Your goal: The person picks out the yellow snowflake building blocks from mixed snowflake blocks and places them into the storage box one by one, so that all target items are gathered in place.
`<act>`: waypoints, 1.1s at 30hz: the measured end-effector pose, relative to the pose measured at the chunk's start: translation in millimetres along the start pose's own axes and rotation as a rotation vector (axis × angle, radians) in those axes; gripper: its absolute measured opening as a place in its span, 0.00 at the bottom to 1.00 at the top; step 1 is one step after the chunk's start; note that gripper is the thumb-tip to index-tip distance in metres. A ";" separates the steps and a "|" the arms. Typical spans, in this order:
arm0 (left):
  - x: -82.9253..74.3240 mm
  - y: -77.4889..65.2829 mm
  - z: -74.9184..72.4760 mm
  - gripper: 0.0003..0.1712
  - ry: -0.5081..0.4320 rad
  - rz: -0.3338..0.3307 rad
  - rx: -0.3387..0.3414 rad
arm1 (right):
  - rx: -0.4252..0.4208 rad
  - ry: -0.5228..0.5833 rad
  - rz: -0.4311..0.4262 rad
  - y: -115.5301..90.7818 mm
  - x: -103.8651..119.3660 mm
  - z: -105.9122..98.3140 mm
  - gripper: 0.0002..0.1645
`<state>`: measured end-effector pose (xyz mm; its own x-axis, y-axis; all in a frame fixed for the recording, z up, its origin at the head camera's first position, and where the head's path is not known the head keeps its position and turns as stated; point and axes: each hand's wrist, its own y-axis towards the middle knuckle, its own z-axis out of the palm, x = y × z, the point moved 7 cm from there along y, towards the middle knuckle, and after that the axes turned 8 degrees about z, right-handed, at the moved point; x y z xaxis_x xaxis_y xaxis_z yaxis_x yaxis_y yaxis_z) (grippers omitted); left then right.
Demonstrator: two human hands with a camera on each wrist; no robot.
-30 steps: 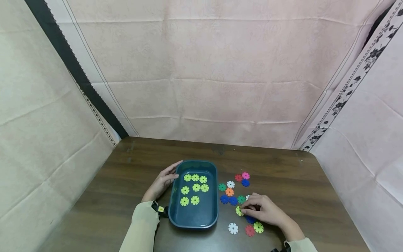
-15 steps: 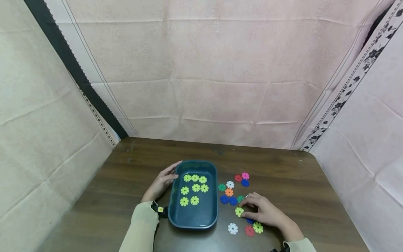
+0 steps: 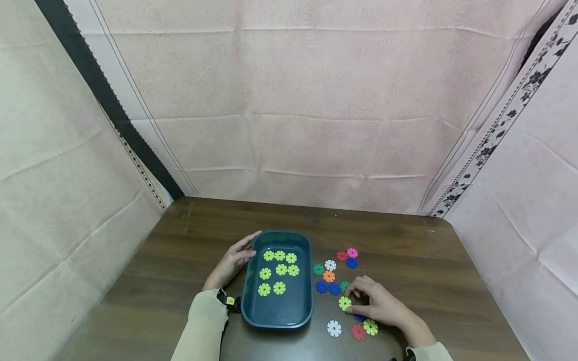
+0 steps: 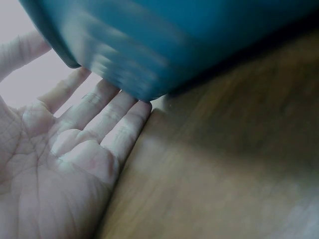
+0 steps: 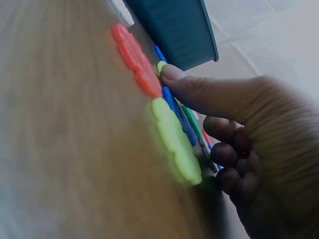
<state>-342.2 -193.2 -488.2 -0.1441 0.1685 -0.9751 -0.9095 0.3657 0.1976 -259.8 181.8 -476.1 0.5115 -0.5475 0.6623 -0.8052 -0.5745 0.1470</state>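
Note:
My left hand rests along the left side of a dark teal tray. In the left wrist view its straight fingers touch the tray's outer wall. Several yellow-green flower-shaped discs lie flat in the tray, mostly towards its far end. Right of the tray, my right hand has thumb and forefinger at the edge of another yellow-green flower-shaped disc, pinching it low at the table. The right wrist view shows the thumb against it, with the other fingers curled.
Around the right hand lie a white disc, a red disc, a second yellow-green disc and a partly hidden blue disc. Farther back are orange, green and pink discs. Cloth hangs behind the wooden table.
The right thumb and forefinger have shifted slightly about the yellow-green disc, which has moved a little to the right. The left hand and tray stay put.

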 end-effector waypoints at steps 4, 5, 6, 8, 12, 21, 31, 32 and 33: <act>-0.1 -0.3 -0.2 0.32 0.003 -0.002 -0.001 | -0.014 0.019 0.019 -0.6 -2.5 -0.9 0.17; 0.0 -0.5 -0.2 0.32 0.002 -0.004 -0.001 | -0.018 0.026 0.022 -0.7 -3.2 -1.1 0.16; 0.2 -0.6 -0.1 0.32 0.001 -0.004 -0.001 | -0.024 0.033 0.021 -0.6 -3.9 -1.4 0.16; 0.1 -0.8 -0.1 0.32 0.001 -0.005 -0.003 | -0.037 0.056 0.012 -0.6 -4.8 -2.3 0.15; 0.3 -0.5 -0.3 0.32 -0.002 -0.004 -0.005 | -0.054 0.103 -0.029 -0.4 -5.4 -3.6 0.12; -2.2 1.0 -0.3 0.32 0.024 0.004 -0.002 | -0.050 0.144 -0.009 1.9 -8.1 -5.4 0.10; -1.9 1.0 -0.7 0.32 0.015 0.008 0.001 | -0.058 0.152 0.009 1.8 -8.8 -5.2 0.10; -1.7 0.6 -0.6 0.32 0.016 0.008 0.001 | -0.060 0.154 0.013 1.6 -9.0 -5.0 0.09; -1.5 0.3 -0.4 0.32 0.016 0.006 0.002 | -0.062 0.154 0.017 1.4 -8.9 -5.0 0.09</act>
<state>-342.4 -193.7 -486.7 -0.1561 0.1561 -0.9753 -0.9079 0.3663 0.2039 -267.1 188.9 -478.2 0.4495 -0.4540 0.7693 -0.8326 -0.5250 0.1765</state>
